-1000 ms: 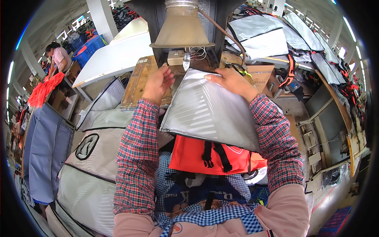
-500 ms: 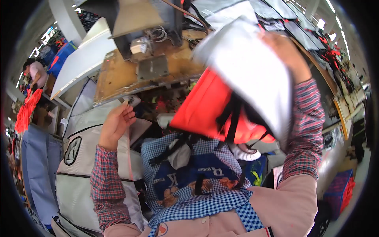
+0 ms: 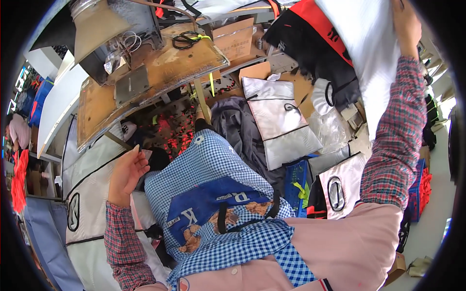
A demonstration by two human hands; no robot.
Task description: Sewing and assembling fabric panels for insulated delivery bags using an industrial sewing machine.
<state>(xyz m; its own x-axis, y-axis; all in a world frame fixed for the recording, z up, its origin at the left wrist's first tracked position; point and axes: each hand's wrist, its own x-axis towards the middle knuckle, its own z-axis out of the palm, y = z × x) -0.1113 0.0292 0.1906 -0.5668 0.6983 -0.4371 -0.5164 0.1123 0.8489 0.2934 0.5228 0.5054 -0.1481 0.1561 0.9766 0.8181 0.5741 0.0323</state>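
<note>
High on the right, my right hand (image 3: pixel 407 29) is closed on the edge of a silver-white bag piece (image 3: pixel 366 46). Its red band (image 3: pixel 323 24) and black fabric part (image 3: pixel 310 56) hang to the left of the silver side. My left hand (image 3: pixel 128 174) is raised beside the front edge of the wooden worktable (image 3: pixel 182 63). Its fingers are loosely bent and apart, and nothing shows in them. A blue checked apron (image 3: pixel 204 162) covers my lap. Left of it, below my left hand, lie large white bag pieces with black trim (image 3: pixel 99 194).
A grey metal plate (image 3: pixel 131 87) is set in the worktable, with a black cable coil (image 3: pixel 187 40) farther right. Beyond my lap lie a silver-white bag (image 3: pixel 279 121), dark grey cloth (image 3: pixel 238 128) and a blue crate (image 3: pixel 295 186). Red scraps (image 3: pixel 179 140) litter the floor. A person (image 3: pixel 19 131) is far left.
My right hand has carried the silver, red and black bag piece up and right, away from my lap. My left hand has shifted slightly left and down. The view has turned right.
</note>
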